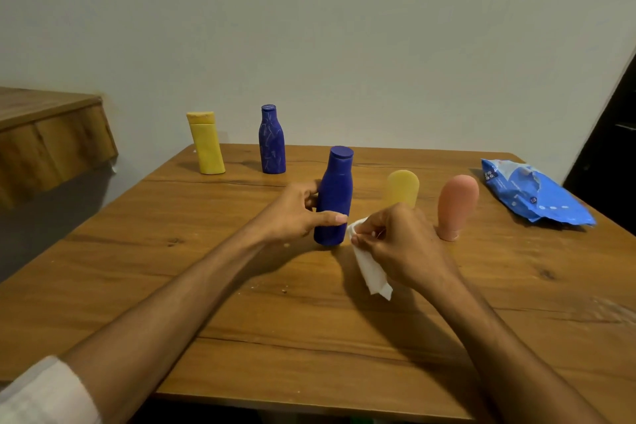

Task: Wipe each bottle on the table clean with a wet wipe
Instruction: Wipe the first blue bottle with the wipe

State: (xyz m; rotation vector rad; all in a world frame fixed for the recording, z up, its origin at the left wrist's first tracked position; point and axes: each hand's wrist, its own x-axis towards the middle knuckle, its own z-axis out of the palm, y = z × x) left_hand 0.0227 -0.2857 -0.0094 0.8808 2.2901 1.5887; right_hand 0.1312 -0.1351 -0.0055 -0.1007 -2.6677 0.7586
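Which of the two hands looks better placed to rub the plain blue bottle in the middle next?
The right hand: it pinches the white wet wipe right beside the plain dark blue plastic bottle, while the left hand grips that bottle, steadying it upright.

open tabletop [309, 348] near edge, bottles [272, 141] crowd far half, wipes pack [530, 193] right

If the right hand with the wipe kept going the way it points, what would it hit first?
Most likely the near blue bottle, low on its body, held by the left hand; the wipe would touch it first.
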